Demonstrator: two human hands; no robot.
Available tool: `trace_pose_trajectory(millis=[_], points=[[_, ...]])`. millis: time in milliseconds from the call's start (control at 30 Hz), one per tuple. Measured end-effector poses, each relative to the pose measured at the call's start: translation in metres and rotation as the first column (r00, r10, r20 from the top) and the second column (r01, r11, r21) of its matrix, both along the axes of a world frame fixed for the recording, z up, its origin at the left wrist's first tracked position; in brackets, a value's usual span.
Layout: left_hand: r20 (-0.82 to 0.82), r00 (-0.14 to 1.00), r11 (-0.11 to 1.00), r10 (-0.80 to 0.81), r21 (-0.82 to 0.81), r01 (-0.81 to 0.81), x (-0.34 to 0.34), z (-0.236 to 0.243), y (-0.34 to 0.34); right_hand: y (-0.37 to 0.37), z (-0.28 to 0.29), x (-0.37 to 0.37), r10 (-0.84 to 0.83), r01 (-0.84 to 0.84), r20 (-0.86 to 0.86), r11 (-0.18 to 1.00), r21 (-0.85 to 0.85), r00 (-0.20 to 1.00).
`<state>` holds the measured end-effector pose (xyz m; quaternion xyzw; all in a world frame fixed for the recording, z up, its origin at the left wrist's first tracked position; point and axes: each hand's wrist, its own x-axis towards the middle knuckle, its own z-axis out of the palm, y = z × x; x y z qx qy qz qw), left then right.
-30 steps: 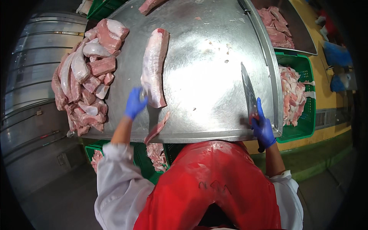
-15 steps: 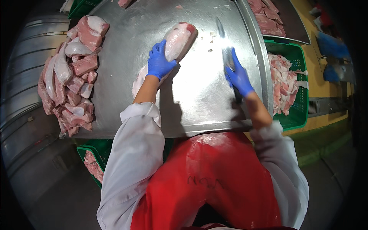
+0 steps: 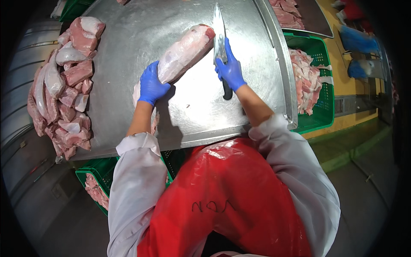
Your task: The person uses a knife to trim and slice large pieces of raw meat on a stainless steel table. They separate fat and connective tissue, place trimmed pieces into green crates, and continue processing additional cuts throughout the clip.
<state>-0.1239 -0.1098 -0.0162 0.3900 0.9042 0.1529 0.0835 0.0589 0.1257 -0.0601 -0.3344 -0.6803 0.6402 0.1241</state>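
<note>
A long, pale pink piece of meat (image 3: 185,51) lies slantwise on the metal table, its red cut end pointing away to the right. My left hand (image 3: 153,85), in a blue glove, grips its near part, with the fingers close together over the meat. My right hand (image 3: 231,70), also gloved in blue, is closed around a knife (image 3: 219,32) with a black handle. The blade points away from me, beside the far end of the meat. Whether blade and meat touch, I cannot tell. A narrow strip of meat (image 3: 155,122) shows beside my left wrist.
A heap of meat pieces (image 3: 64,90) covers the table's left side. The metal table (image 3: 231,115) has a raised rim on the right. Beyond it stand a green crate (image 3: 329,92) of trimmings and a tray (image 3: 314,19) of meat. Another green crate (image 3: 102,177) sits below the near left edge.
My right hand has brought the knife left, up to the far end of the meat. My left hand has slid toward the near end. The whole view has shifted a little.
</note>
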Motion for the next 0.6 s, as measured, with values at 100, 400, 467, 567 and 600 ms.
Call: trace_pose_trajectory(millis=[100,400,467,567,600], points=[[0.115,0.993,0.999,-0.036,0.024,0.033,-0.013,0.004,0.003,0.028,0.004,-0.031,-0.018,0.019,-0.044,1.0,0.023,0.999],[0.312,0.946,0.996,-0.086,0.039,0.078,-0.037,0.007,-0.006,-0.005,0.015,-0.014,-0.032,0.033,-0.099,0.999,0.007,0.995],[0.369,0.925,0.996,-0.087,0.002,0.093,-0.033,0.016,0.001,0.003,0.015,-0.013,-0.004,0.002,-0.044,0.999,-0.046,0.999],[0.341,0.937,0.997,-0.08,0.049,0.067,-0.047,0.002,-0.017,-0.05,0.0,0.055,0.125,-0.116,-0.021,0.963,0.243,0.992],[0.327,0.941,0.995,-0.088,0.079,0.065,-0.05,-0.01,-0.024,-0.057,0.004,0.095,0.173,-0.166,-0.001,0.946,0.278,0.985]])
